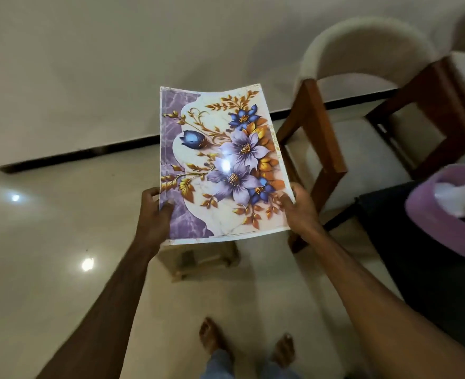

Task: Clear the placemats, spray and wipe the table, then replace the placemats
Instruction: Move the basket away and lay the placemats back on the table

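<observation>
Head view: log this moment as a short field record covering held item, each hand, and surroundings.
held item: glossy floral placemat with purple and gold flowers, held in the air above the pale floor
left hand: grips the placemat's near left edge
right hand: grips its near right edge
nearby: wooden chair with white cushion to the right; purple basket at far right
under placemat: small wooden stool, partly hidden

Both arms extended forward, forearms bare. Left hand pinches placemat at near-left edge, thumb on top. Right hand grips near-right edge, fingers curled. Bare feet below.
</observation>
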